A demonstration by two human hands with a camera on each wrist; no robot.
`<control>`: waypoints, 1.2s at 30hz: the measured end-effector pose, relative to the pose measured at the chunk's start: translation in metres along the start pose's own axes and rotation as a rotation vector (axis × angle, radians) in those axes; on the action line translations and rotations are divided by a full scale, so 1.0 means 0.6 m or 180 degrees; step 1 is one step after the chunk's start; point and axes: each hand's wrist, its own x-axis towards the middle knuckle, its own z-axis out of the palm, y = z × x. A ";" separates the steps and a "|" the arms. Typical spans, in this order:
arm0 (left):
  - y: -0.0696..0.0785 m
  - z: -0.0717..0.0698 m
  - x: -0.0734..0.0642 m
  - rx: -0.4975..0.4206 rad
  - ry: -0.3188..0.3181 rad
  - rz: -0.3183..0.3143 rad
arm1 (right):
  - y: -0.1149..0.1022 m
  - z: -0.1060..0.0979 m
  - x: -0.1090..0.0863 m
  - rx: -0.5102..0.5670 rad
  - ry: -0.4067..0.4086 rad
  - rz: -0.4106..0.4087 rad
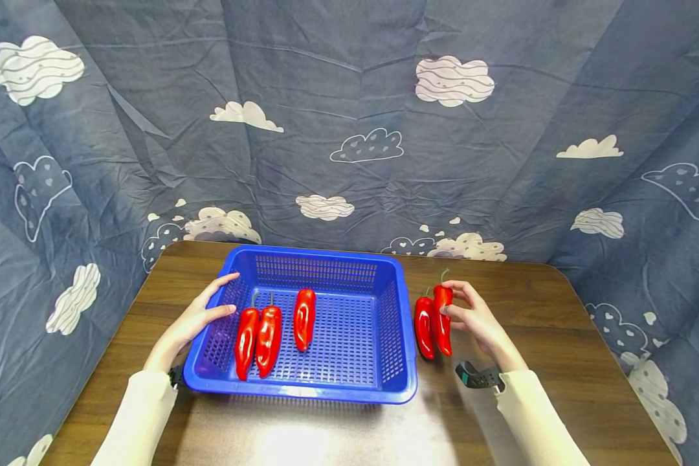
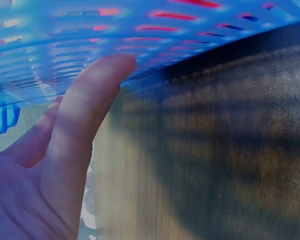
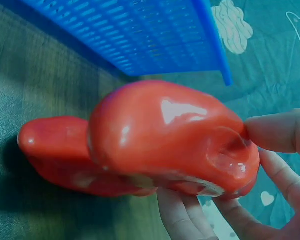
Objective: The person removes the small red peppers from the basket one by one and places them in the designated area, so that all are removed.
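Several red peppers with a glossy skin are in view. My right hand (image 1: 472,314) pinches one red pepper (image 1: 443,323) near its stem end, thumb on one side and fingers on the other. Right beside it lies another red pepper (image 1: 423,327) on the table; the right wrist view shows it partly behind the held pepper (image 3: 165,132). Three more peppers, among them one pepper (image 1: 305,320) set apart near the middle, lie in a blue plastic basket (image 1: 349,343). My left hand (image 1: 195,317) rests at the basket's left rim, thumb and fingers fairly straight.
The basket stands on a brown wooden table (image 1: 524,304), just left of the two peppers outside it. A dark grey curtain (image 1: 355,84) with cloud prints hangs behind and at both sides. A dark wristband (image 1: 477,375) sits on my right wrist.
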 end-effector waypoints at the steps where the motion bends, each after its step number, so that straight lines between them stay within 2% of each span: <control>1: 0.000 0.000 0.000 0.0005 0.0001 0.0001 | 0.002 -0.001 0.000 0.0001 0.0005 0.0013; 10: -0.001 -0.001 0.000 -0.0021 -0.0005 -0.0006 | 0.020 -0.007 0.006 0.0003 0.0086 0.0180; 18: 0.001 0.000 -0.002 -0.0049 -0.0004 -0.0046 | 0.035 -0.012 0.009 0.0140 0.0071 0.0194; 28: 0.003 0.001 -0.001 -0.0060 -0.0008 -0.0049 | 0.054 -0.014 0.018 0.0119 0.0073 0.0200; 31: 0.002 0.001 -0.001 -0.0059 -0.0018 -0.0049 | 0.071 -0.018 0.024 0.0149 0.0053 0.0081; 36: 0.001 0.000 -0.001 -0.0054 -0.0031 -0.0036 | 0.126 -0.033 0.050 0.0195 0.0027 -0.0007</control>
